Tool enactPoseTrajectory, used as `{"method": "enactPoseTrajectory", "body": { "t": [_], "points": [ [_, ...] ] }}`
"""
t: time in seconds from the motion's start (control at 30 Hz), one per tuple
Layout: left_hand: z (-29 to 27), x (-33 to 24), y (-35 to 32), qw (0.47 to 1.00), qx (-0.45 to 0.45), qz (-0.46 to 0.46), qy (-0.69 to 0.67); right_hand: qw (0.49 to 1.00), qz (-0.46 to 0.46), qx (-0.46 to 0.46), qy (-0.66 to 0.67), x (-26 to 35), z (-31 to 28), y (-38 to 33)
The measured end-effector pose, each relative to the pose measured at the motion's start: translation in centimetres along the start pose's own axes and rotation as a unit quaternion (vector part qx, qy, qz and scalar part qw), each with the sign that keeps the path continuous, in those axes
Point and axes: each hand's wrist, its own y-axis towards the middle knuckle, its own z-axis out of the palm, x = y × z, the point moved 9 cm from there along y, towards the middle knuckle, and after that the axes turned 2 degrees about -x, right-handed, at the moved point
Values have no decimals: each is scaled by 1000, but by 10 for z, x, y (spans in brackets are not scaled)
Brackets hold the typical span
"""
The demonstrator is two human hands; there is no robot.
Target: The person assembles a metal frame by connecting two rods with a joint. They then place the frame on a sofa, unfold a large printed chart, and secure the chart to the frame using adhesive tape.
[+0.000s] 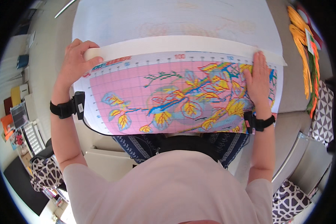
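A printed cross-stitch canvas [138,86] with yellow leaves and blue branches on a pink ground lies across the grey surface in front of me. Along its far edge runs a long cream band [175,43]; whether it is a separate strip or a folded edge I cannot tell. My left hand [77,59] grips the band's left end, thumb on the near side and fingers on the far side. Flat on the canvas's right part rests my right hand [259,78], its fingertips at the band's near edge. Beyond the band, a pale sheet [175,16] shows faint colours.
Yellow, orange and green thread skeins [302,48] lie at the far right. A patterned cushion [323,112] is beyond them, another cushion [289,198] at the lower right. A thin rod [65,8] shows at the top left. A black cable [95,130] hangs from my left wrist device.
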Motion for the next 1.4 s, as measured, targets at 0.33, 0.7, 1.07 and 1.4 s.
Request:
{"method": "enactPoseTrajectory", "body": {
  "t": [0.33,0.7,1.07,1.4],
  "points": [
    [16,24,-33,971,-29,-29,236,999,-38,-6,-7,-2,4,-2],
    [33,28,-28,952,27,-101,288,999,-39,6,1,0,3,-2],
    [39,31,-26,945,27,-110,306,999,-44,-5,16,2,1,-2],
    [49,32,-24,935,50,-125,328,999,-50,0,-3,13,-3,0]
  ]
}}
